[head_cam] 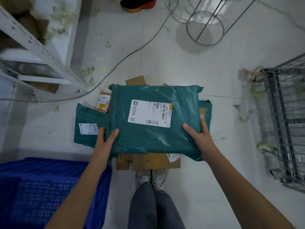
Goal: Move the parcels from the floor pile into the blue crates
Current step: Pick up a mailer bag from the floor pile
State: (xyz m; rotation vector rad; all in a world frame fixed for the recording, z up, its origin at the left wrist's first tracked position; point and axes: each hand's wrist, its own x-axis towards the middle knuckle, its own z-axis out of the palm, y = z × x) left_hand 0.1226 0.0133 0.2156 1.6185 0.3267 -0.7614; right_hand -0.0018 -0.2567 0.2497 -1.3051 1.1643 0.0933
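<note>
Head view: we hold one green parcel over the floor pile.
At lower left the blue crate (49,184) looks empty as far as we can see; our left hand (105,139) and right hand (200,135) clamp fingers on the near corners of the large green parcel (153,116) at centre frame. Beneath it another green mailer (87,123) and cardboard boxes (148,161) wait, so most of the job remains.

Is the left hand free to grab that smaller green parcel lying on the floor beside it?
Probably not right now. The left hand is gripping the big green parcel together with the right hand. The smaller green parcel lies uncovered just beside it.
</note>
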